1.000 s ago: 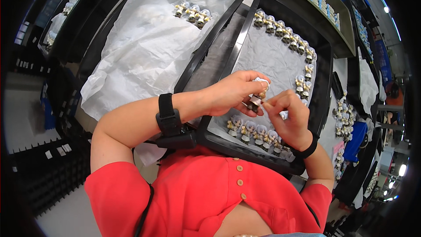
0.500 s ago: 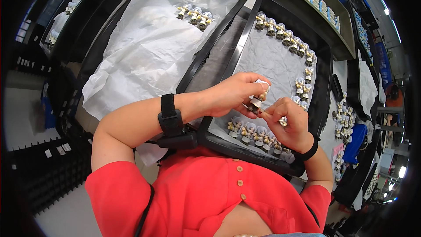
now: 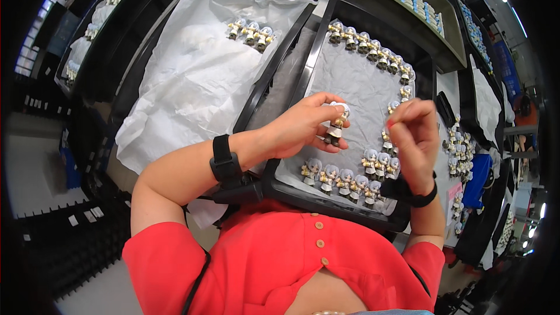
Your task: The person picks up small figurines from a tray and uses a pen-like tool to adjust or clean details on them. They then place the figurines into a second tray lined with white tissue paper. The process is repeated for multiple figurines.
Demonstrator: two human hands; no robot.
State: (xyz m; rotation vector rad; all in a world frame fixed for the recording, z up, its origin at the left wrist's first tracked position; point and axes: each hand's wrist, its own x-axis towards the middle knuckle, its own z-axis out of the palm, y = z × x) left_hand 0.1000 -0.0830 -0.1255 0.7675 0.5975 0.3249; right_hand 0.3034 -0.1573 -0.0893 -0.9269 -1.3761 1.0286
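My left hand (image 3: pixel 309 122) holds a small figurine (image 3: pixel 335 130) upright above the tray, pinched between thumb and fingers. The figurine has pale hair, a white outfit with yellow parts and a dark base. To its right, my right hand (image 3: pixel 415 134) is raised over the tray's right side, fingers curled together. A tiny reddish spot shows at those fingertips, too small to name. Below both hands is a black tray (image 3: pixel 310 73) lined with thin paper (image 3: pixel 356 81). Matching figurines stand along its far, right and near edges, such as a near-row figurine (image 3: pixel 329 178).
On the left lies another black tray covered with crumpled white paper (image 3: pixel 181 76), bearing several figurines (image 3: pixel 251 33). A grey-green bin (image 3: pixel 452 61) of blue-and-white pieces stands at the far right. More figurines (image 3: pixel 461 151) and a blue object (image 3: pixel 477 179) sit beyond the right wrist.
My right hand has pulled away from the figurine, up and to the right. My left hand keeps holding the figurine, moved slightly left. More figurines in the near right corner now show.
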